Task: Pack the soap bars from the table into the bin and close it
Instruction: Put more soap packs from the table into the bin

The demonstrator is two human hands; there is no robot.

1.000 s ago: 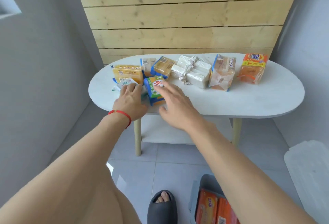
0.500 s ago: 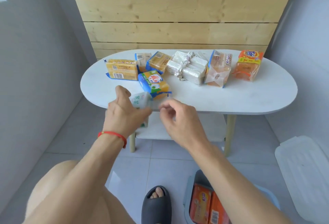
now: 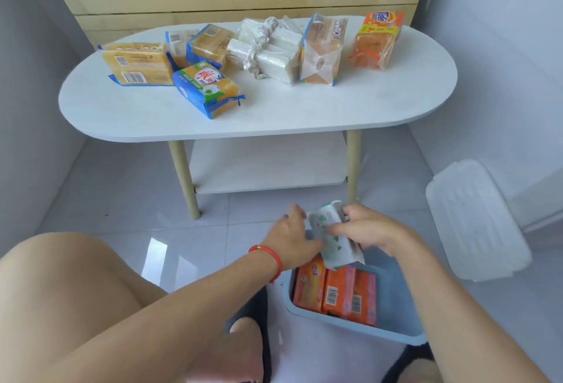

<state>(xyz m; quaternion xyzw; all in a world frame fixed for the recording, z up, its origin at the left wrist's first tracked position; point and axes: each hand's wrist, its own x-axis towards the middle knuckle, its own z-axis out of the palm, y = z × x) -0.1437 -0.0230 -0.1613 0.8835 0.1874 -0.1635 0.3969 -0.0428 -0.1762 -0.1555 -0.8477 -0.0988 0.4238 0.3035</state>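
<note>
Left hand (image 3: 291, 238), my grip: closed on the near-left edge of the white-and-green soap pack (image 3: 330, 238), steadying it over the bin (image 3: 393, 332). Soap pack: held in air above the orange bars (image 3: 335, 289) so it can drop beside them; long axis runs away from me, far end tilted up toward the worktop (image 3: 274, 114). Right hand (image 3: 370, 228): pinching the far-right side.

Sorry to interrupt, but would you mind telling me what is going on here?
A person is packing soap into a blue bin on the floor. Both hands, left and right, hold a white-and-green soap pack just above the bin, where orange soap bars already sit. Several packs wait on the white table. The lid lies on the floor, off the bin.
</note>
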